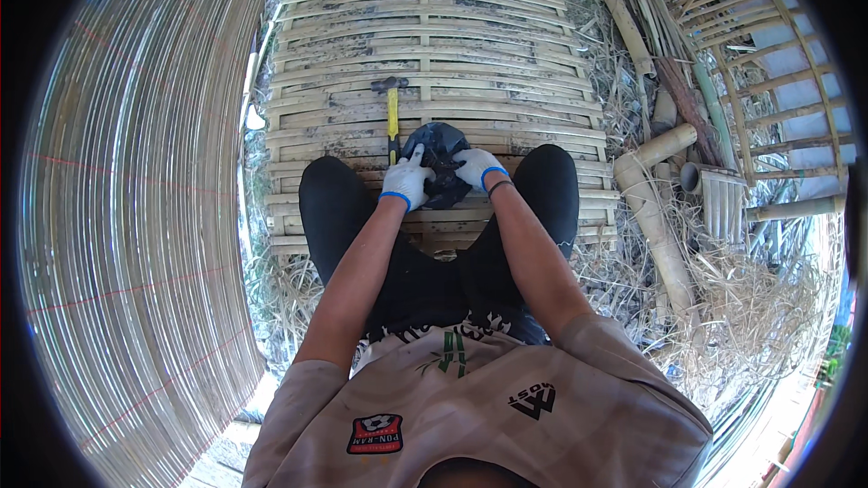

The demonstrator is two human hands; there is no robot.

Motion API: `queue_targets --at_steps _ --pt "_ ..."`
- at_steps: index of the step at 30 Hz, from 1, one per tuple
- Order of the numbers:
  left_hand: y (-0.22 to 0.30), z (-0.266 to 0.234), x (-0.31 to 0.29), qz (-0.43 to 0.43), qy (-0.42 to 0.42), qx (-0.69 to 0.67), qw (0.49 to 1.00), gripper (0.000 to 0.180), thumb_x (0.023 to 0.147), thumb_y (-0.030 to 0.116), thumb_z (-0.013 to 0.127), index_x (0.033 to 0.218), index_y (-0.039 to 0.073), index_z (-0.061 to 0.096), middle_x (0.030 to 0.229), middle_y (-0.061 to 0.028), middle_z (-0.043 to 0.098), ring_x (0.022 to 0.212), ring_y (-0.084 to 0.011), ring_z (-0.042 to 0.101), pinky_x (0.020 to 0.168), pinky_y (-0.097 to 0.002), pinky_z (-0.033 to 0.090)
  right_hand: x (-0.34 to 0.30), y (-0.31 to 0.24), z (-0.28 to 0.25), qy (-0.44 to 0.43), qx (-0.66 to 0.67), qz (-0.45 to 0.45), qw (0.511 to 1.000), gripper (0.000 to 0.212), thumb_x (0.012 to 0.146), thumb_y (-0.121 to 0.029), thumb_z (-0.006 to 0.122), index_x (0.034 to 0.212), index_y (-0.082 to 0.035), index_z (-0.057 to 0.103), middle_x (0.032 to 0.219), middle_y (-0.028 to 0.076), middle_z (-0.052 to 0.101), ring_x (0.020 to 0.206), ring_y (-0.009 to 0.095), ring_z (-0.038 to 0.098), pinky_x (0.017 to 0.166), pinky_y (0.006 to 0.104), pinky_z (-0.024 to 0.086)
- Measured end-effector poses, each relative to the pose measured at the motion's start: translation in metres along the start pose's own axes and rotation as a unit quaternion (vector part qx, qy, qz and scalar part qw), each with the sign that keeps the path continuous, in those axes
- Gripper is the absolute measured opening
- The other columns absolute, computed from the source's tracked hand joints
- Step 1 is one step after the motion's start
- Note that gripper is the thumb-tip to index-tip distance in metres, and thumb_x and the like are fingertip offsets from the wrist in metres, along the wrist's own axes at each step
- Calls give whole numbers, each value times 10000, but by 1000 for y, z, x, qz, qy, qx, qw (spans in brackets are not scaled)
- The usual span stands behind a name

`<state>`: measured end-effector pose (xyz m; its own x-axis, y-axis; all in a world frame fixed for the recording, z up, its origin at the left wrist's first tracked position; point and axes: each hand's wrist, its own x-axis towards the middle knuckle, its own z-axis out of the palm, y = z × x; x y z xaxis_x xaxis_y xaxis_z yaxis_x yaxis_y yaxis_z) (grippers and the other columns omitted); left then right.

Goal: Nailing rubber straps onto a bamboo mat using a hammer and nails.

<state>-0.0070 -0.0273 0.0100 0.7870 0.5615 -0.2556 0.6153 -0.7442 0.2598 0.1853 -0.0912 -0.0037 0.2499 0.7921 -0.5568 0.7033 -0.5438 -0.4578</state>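
Note:
A black plastic bag [443, 146] lies on the bamboo slats between my knees, its inside dark and hard to make out. My left hand [407, 179], in a white glove with a blue cuff, grips the bag's left side, with one finger stretched along it. At the right side, my right hand [479, 168], gloved the same way, has its fingers closed on the bag's edge. Just left of the bag rests a hammer [392, 113] with a yellow and black handle, its dark head pointing away from me.
A woven bamboo platform [425, 27] stretches ahead of me. On the left stands a wall of thin slats [145, 181]. Cut bamboo poles [655, 217] and dry straw [741, 298] lie along the right, beside a bamboo lattice [778, 81].

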Motion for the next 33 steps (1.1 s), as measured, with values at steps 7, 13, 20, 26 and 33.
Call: queue_targets --at_steps 7,13,20,26,33 --pt "-18 7 -3 -4 173 -174 970 279 712 179 767 981 153 693 1201 -165 612 997 -332 630 914 -411 502 -34 -46 -16 209 1 -99 973 716 656 -291 826 1314 -244 547 1264 147 537 1154 355 570 960 427 497" --pt "-1 -7 -12 19 15 -55 998 548 521 454 882 930 136 703 969 -103 667 951 -309 655 841 -415 520 -43 -50 -3 78 -187 -112 973 769 562 -541 825 1190 -149 617 1272 159 554 1164 364 562 968 461 475" --pt "-7 7 -3 44 61 -3 997 121 721 103 678 821 166 705 942 -111 657 921 -316 652 782 -420 532 -42 -44 2 31 -146 -139 979 748 597 -552 799 1164 -97 625 1135 174 658 1069 348 630 925 446 500" --pt "12 -23 -4 84 283 -240 925 219 697 -58 626 835 95 700 884 -122 646 873 -324 646 791 -403 521 -44 -36 -8 -8 41 -167 985 505 763 -390 601 1121 -35 634 1045 209 685 977 355 659 854 419 511" --pt "22 -30 -20 87 278 -371 882 345 743 -156 560 999 34 689 1004 -128 676 932 -240 680 831 -318 532 -62 -35 -16 27 70 -164 984 517 778 -452 609 1051 -15 652 956 208 699 921 359 675 828 420 517"
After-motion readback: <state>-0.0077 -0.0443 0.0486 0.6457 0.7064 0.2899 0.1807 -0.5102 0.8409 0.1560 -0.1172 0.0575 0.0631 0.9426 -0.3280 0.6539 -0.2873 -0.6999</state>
